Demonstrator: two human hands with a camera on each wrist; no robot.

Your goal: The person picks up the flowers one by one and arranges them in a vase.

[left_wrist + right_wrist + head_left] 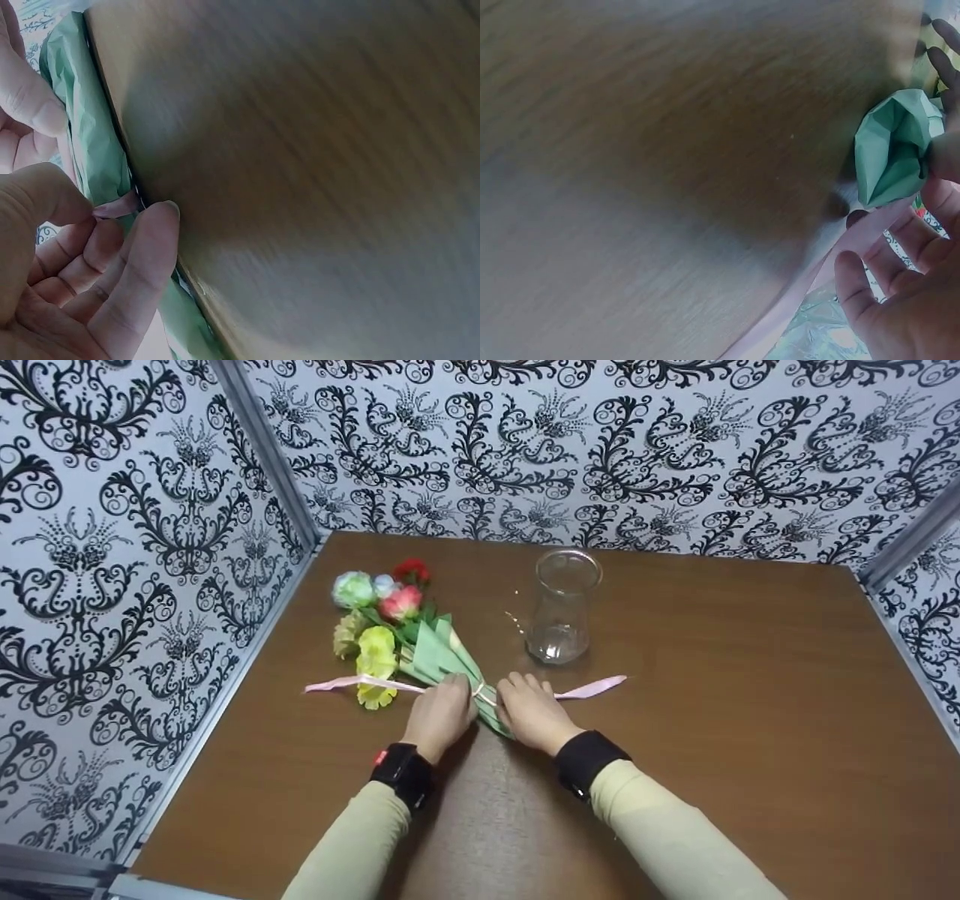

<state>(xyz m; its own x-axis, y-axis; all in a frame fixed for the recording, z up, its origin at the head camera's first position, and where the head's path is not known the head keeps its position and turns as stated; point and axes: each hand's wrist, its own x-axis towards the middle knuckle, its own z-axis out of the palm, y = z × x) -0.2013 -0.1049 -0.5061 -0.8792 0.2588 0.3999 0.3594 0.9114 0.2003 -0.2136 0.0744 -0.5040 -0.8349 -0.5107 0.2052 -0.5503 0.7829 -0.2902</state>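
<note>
A bouquet of flowers in green wrapping paper lies slantwise on the table, blooms toward the far left. A pink ribbon crosses under the wrapped stems, its ends spreading left and right; a thin loop circles the wrap. At the left of the stems, my left hand pinches a piece of the ribbon between thumb and finger against the paper. On the other side, my right hand holds the ribbon between its thumb and fingers. The fingertips are hidden in the head view.
A clear glass vase stands behind the right hand. Small gold-coloured bits lie left of it. The brown wooden table is bordered by patterned walls at the back and sides.
</note>
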